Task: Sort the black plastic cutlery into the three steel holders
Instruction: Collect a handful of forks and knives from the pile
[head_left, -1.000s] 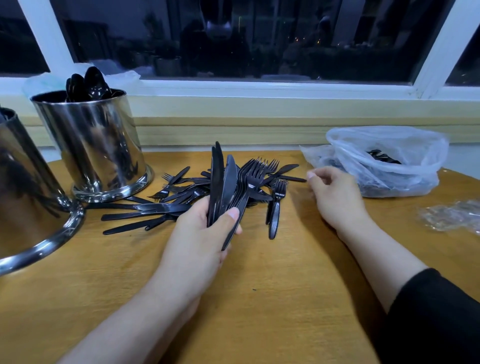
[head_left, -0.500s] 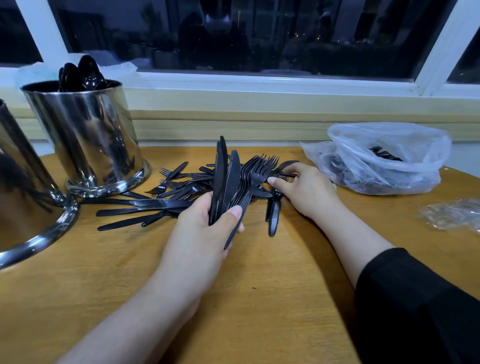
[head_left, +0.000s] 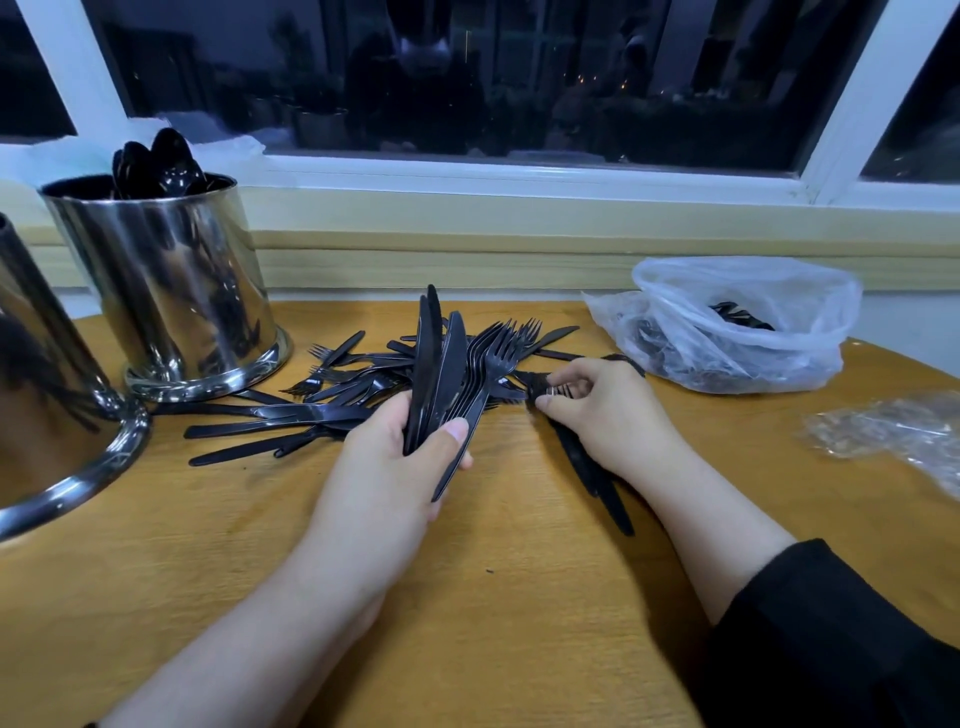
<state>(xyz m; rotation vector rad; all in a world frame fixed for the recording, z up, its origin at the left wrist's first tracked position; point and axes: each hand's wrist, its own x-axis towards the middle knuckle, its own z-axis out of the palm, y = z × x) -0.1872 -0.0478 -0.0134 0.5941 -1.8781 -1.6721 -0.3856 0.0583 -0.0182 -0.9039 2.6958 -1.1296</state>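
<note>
Since a moment ago the right hand (head_left: 608, 410) has drawn back from the heap, its fingers now curled round a few black forks (head_left: 587, 457) trailing toward the person. Her left hand (head_left: 395, 457) grips an upright fan of knives and forks (head_left: 447, 374). Loose cutlery (head_left: 311, 410) lies on the counter (head_left: 493, 597) beside a steel holder (head_left: 171, 291) of spoons. No writing shows anywhere.

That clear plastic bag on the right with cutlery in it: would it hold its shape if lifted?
Probably not. The plastic bag looks thin and crumpled, sagging on the table, so it would likely flop. The few black pieces inside suggest it is light, and they would probably slide to the bottom.
</note>
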